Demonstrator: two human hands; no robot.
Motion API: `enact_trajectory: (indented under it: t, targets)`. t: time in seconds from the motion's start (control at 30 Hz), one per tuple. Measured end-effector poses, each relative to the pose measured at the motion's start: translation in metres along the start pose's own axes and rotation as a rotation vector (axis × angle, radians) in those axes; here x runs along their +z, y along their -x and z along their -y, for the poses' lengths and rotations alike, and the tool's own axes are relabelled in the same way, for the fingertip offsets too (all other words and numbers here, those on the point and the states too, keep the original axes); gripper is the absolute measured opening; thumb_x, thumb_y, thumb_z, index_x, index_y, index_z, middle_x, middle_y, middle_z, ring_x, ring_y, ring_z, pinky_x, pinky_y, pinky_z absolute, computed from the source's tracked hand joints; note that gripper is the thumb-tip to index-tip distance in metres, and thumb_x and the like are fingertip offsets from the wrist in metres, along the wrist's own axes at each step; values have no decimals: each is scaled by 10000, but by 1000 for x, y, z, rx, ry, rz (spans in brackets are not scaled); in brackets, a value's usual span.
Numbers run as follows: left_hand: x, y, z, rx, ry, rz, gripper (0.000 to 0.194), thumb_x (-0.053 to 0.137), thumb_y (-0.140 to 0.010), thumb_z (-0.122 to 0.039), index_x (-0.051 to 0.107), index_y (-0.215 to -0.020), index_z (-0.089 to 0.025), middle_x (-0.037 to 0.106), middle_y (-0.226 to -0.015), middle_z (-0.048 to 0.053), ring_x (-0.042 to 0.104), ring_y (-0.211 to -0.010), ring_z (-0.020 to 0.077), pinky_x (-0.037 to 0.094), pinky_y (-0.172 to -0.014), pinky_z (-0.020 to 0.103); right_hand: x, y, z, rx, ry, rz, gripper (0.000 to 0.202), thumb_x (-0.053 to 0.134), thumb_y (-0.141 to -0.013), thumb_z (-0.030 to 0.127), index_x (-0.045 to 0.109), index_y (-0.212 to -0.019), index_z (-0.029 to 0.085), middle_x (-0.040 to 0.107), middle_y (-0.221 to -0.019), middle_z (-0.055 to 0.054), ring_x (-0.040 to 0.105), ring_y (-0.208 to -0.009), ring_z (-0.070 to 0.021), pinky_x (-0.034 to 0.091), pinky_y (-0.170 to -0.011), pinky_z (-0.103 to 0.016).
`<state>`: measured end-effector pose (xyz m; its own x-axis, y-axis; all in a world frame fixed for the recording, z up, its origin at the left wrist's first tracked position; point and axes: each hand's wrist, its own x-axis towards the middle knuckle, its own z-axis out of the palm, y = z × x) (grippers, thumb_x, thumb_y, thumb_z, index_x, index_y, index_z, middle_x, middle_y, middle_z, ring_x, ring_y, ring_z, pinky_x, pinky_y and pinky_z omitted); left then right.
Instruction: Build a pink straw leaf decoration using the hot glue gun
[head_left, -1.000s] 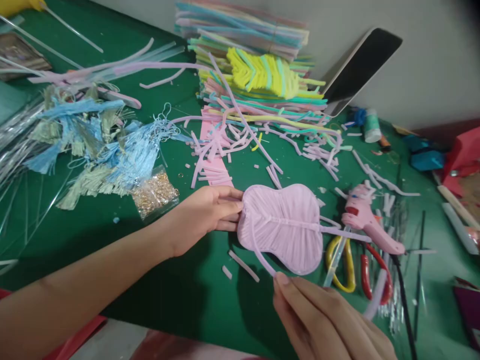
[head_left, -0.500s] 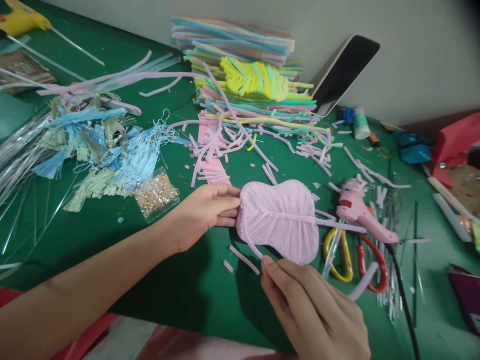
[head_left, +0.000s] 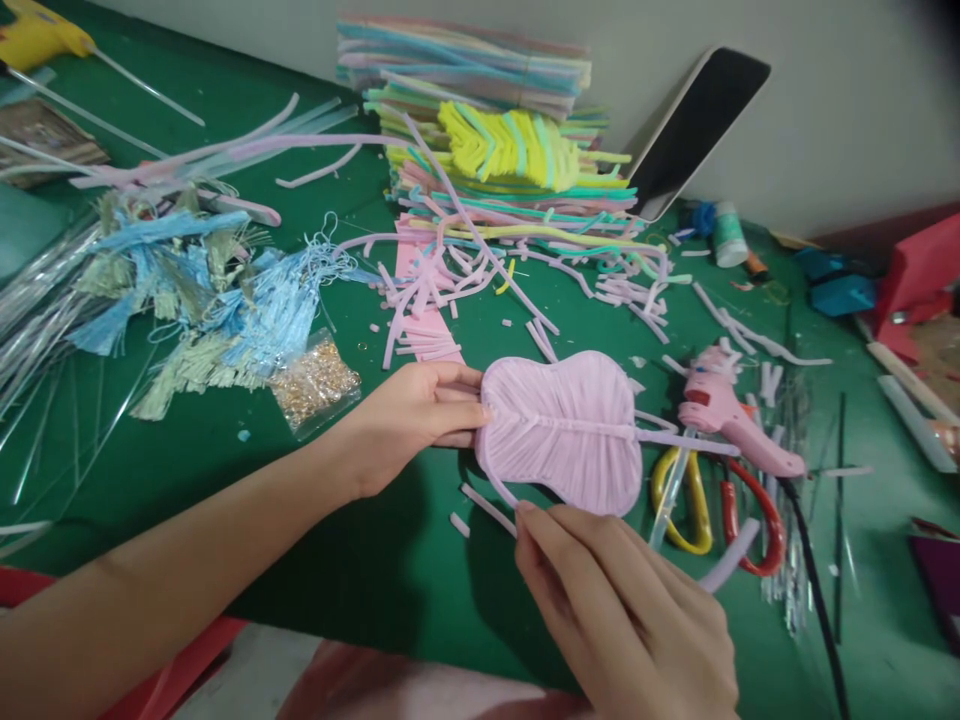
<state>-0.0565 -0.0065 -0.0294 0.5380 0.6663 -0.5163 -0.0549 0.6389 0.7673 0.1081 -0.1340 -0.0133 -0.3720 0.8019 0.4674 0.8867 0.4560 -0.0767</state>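
Note:
A lilac leaf-shaped piece point(head_left: 562, 430) made of fuzzy stems is held above the table, with a raised midrib and a stem pointing right. My left hand point(head_left: 420, 425) grips its left end, thumb on top and fingers behind. Below its lower left edge, my right hand point(head_left: 622, 610) pinches a lilac fuzzy stem point(head_left: 499, 485) that runs along that edge. A pink glue gun point(head_left: 739, 415) lies to the right of the piece, near scissors with yellow and red handles point(head_left: 690, 505).
Blue and green tassels point(head_left: 255, 300) and a bag of gold rings point(head_left: 319, 385) lie left on the green table point(head_left: 337, 590). Bundled fuzzy stems point(head_left: 465, 65) and a leaning phone point(head_left: 705, 130) stand at the back. A black cable point(head_left: 814, 590) runs down the right.
My left thumb now lies slightly further over the piece's left end. My right hand has moved slightly up and left with the pinched stem. The camera view has shifted a little.

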Motion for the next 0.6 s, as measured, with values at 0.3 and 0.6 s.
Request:
enact_trajectory:
  t: [0.3,0.6]
  targets:
    - [0,0,1,6,-11,4,375,753,-693,-100,665,-1057,-115,754,-874,74,703,-807,177,543,-797,310,4,4,0,10,-8,33,182,669,-805,65,676,-984,98,705,-830,-51,625,-691,-144,488,-660,-284]
    - [0,-1,1,14,-43,16,375,767,-680,-99,682,-1044,-125,758,-840,64,700,-772,173,538,-807,324,4,4,0,-1,-29,68,164,591,-852,69,675,-988,107,702,-843,-67,606,-677,-149,474,-635,-288]
